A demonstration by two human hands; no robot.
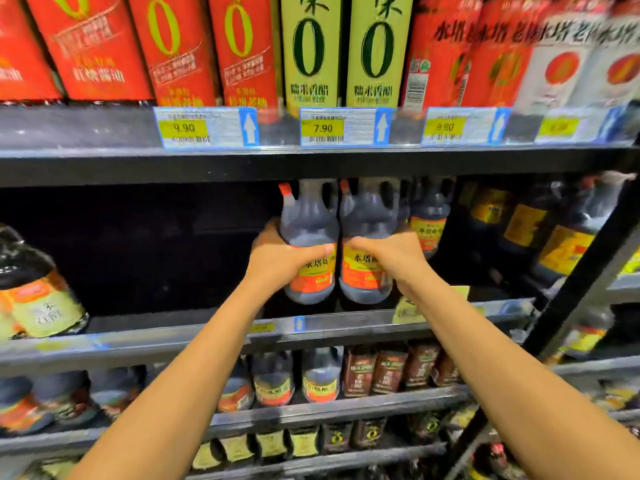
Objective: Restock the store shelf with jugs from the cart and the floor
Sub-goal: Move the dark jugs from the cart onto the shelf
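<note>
Two dark jugs with red caps and red-yellow labels stand side by side on the middle shelf [173, 337]. My left hand [280, 261] grips the left jug [308, 223] around its body from the left side. My right hand [391, 254] grips the right jug [367, 220] across its label from the right side. Both jugs are upright and touch each other. To their left the shelf bay is dark and holds nothing up to a jug at the far left.
More dark jugs [429, 216] stand right of and behind the pair. A green-labelled jug [31, 289] sits at the far left. Red and green cartons [311, 50] fill the upper shelf above price tags [207, 128]. Lower shelves hold bottles. A black upright post [585, 271] crosses the right.
</note>
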